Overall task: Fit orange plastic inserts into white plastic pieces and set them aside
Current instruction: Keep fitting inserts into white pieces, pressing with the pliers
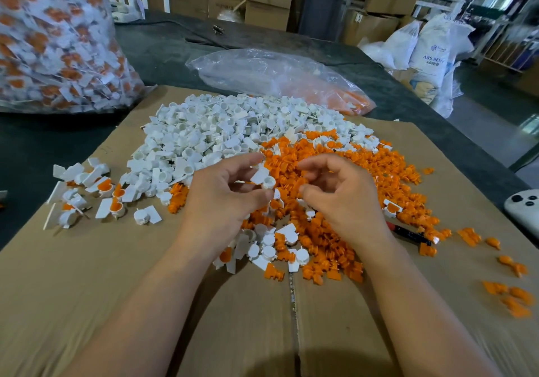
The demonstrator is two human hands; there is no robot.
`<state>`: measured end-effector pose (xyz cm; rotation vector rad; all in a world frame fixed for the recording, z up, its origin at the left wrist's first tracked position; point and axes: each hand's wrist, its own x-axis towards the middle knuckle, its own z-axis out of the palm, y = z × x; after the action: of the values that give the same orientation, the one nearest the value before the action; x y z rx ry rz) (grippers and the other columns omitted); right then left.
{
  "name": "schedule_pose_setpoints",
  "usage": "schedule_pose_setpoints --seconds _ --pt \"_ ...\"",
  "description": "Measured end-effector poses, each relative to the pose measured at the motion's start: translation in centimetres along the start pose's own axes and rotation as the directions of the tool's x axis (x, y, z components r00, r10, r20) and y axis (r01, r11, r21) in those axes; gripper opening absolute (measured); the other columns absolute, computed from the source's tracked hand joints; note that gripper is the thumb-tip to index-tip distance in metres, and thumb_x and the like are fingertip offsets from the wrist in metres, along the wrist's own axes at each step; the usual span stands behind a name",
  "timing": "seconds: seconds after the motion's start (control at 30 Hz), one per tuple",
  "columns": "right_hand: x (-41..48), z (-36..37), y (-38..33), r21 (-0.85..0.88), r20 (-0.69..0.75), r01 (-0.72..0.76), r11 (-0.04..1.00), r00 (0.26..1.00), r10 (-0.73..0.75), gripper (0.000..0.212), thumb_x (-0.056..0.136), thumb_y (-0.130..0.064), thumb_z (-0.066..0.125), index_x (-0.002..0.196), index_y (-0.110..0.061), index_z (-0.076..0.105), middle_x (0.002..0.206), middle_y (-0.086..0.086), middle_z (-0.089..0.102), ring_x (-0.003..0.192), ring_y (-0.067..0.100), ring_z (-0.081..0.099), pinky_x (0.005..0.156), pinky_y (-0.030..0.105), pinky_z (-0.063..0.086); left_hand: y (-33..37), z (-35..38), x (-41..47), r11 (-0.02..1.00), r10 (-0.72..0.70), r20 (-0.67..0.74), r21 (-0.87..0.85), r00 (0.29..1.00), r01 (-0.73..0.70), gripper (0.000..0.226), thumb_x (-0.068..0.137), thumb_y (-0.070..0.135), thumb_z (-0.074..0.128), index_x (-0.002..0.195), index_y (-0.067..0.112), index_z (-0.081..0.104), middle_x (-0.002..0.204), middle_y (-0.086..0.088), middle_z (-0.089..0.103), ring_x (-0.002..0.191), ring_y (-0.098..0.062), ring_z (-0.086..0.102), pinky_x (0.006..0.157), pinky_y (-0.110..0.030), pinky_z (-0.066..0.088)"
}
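Fingers of the left hand (224, 199) pinch a white piece (264, 178) at the centre of the frame, thumb below and fingertips above. Just beside it the right hand (341, 196) hovers with its fingers loosely curled; whether it has anything between thumb and forefinger cannot be told. Both hands hang over a heap of orange inserts (364, 178) that spreads to the right, and toward the upper middle lies a heap of white pieces (215, 131), the two heaps touching. At mid left a small cluster of fitted pieces (96, 193), white with orange inside, lies apart from the heaps. All rest on a cardboard sheet (116, 289) covering a dark counter (163, 50). A clear bag of fitted pieces (52, 41) fills the upper left, and a flatter clear bag (277, 73) lies beyond the heaps. A white device (525, 207) shows at the right edge.
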<state>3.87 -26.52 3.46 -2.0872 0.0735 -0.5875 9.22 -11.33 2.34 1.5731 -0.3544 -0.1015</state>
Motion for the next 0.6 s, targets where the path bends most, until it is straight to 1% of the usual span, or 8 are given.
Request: schedule_pose_setpoints --seconds 0.1,0.17,0.23,0.3,0.37,0.47,0.53,0.6 --pt "0.15 -0.23 -0.06 0.092 -0.002 0.013 0.996 1.0 -0.013 0.037 0.079 0.003 0.063 0.085 -0.034 0.064 0.09 -0.001 0.058 0.08 0.008 0.06 0.071 0.016 0.049 0.17 0.05 -0.14 1.0 -0.009 0.042 0.024 0.999 0.008 0.046 0.066 0.001 0.079 0.087 0.039 0.065 0.077 0.011 0.065 0.062 0.001 0.057 0.058 -0.005 0.046" --pt "0.13 -0.28 -0.15 0.145 0.011 0.009 0.989 1.0 -0.01 0.033 0.08 0.002 0.064 0.084 -0.031 0.066 0.095 0.004 0.063 0.087 0.011 0.064 0.078 0.022 0.052 0.23 0.12 -0.21 0.999 -0.013 0.062 0.031 0.998 0.011 0.043 0.064 0.0 0.079 0.084 0.036 0.065 0.079 0.005 0.065 0.058 0.004 0.055 0.055 -0.006 0.046" --pt "0.04 -0.2 -0.19 0.192 0.03 -0.01 0.981 1.0 0.004 0.029 0.08 -0.001 0.065 0.084 -0.03 0.065 0.094 0.003 0.068 0.089 0.015 0.066 0.081 0.028 0.053 0.26 0.19 -0.28 0.999 -0.01 0.071 0.038 0.997 0.007 0.041 0.063 0.001 0.081 0.083 0.033 0.065 0.082 0.003 0.064 0.055 0.006 0.053 0.054 -0.008 0.046" --pt "-0.03 -0.14 -0.25 0.231 0.035 -0.021 0.973 0.999 0.013 0.024 0.078 -0.006 0.067 0.084 -0.029 0.065 0.084 -0.006 0.07 0.084 0.014 0.068 0.077 0.026 0.054 0.27 0.24 -0.3 0.999 -0.003 0.079 0.034 0.997 0.001 0.041 0.062 0.0 0.081 0.083 0.031 0.065 0.083 0.002 0.063 0.052 0.005 0.052 0.054 -0.008 0.047" --pt "-0.06 -0.1 -0.35 0.248 0.035 -0.019 0.969 0.999 0.01 0.019 0.077 -0.01 0.067 0.084 -0.027 0.066 0.077 -0.009 0.07 0.078 0.013 0.069 0.071 0.021 0.054 0.27 0.22 -0.3 1.0 -0.002 0.084 0.015 0.996 0.001 0.047 0.062 -0.003 0.08 0.087 0.033 0.064 0.083 0.002 0.06 0.051 0.003 0.052 0.055 -0.01 0.049" --pt "-0.14 -0.01 -0.47 0.258 0.034 -0.01 0.966 0.999 0.001 0.016 0.079 -0.01 0.064 0.084 -0.025 0.067 0.073 -0.013 0.07 0.073 0.008 0.069 0.065 0.017 0.053 0.19 0.16 -0.31 0.999 0.003 0.086 0.039 0.996 -0.006 0.046 0.062 0.002 0.081 0.085 0.039 0.065 0.085 0.002 0.064 0.06 -0.003 0.056 0.058 -0.012 0.051" --pt "-0.21 0.06 -0.54 0.267 0.039 -0.011 0.964 0.999 0.001 0.013 0.078 -0.013 0.064 0.083 -0.025 0.068 0.072 -0.015 0.07 0.07 0.005 0.067 0.064 0.015 0.051 0.16 0.13 -0.26 0.999 0.007 0.089 0.047 0.996 -0.011 0.043 0.062 0.003 0.081 0.081 0.038 0.066 0.085 0.003 0.065 0.061 0.001 0.055 0.057 -0.01 0.049" --pt "-0.29 0.15 -0.58 0.264 0.038 -0.008 0.965 0.999 -0.002 0.013 0.077 -0.015 0.065 0.082 -0.026 0.068 0.068 -0.012 0.069 0.064 0.004 0.065 0.061 0.016 0.051 0.15 0.18 -0.26 0.999 0.01 0.087 0.049 0.996 -0.014 0.042 0.062 0.003 0.081 0.08 0.038 0.065 0.084 0.006 0.064 0.061 0.004 0.055 0.056 -0.008 0.047"
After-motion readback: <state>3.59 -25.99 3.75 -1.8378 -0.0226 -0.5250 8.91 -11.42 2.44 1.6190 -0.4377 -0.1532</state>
